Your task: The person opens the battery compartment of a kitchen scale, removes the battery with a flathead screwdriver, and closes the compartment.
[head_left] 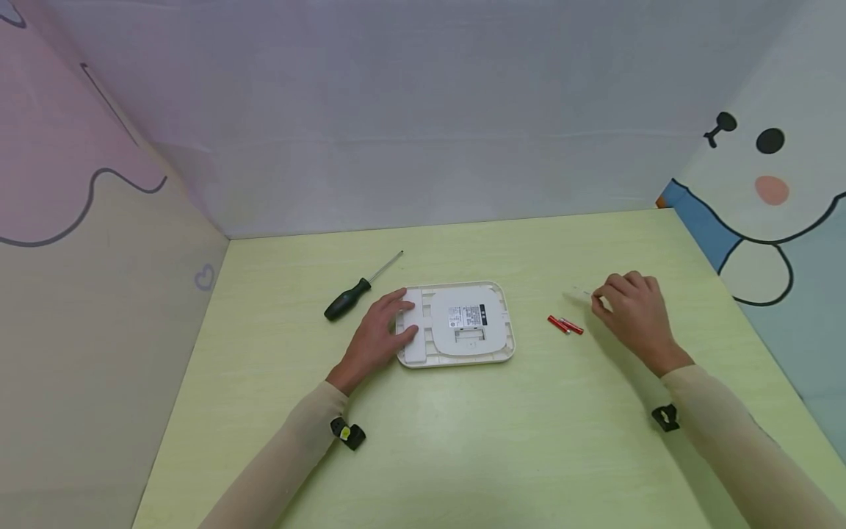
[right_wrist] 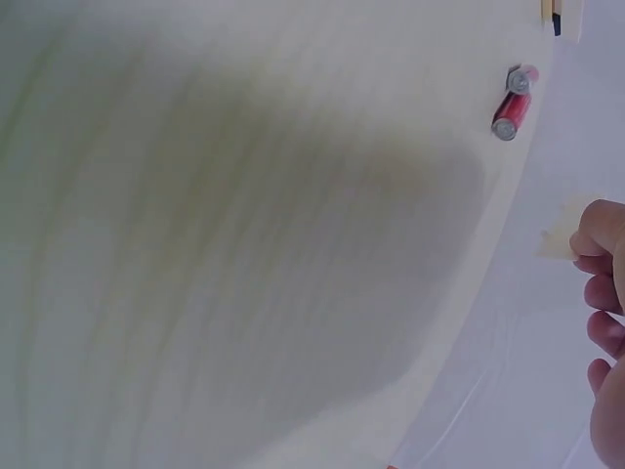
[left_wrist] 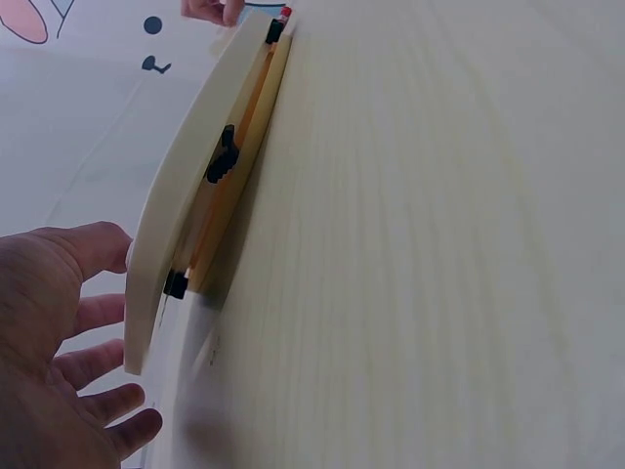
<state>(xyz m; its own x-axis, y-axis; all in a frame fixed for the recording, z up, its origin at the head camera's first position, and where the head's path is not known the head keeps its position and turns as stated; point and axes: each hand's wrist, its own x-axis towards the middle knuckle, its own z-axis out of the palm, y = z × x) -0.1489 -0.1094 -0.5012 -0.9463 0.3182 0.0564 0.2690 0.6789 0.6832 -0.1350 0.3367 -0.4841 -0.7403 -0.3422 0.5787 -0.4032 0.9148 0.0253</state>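
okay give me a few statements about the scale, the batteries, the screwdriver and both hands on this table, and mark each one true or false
1. The left hand rests on the left part of the white device. True.
2. The screwdriver is held in the right hand. False: it lies on the table, left of the device, untouched.
3. Two red batteries lie between the device and the right hand. True.
4. The batteries sit inside the device. False: they lie on the table to its right.
5. The right hand pinches a small pale piece. True.
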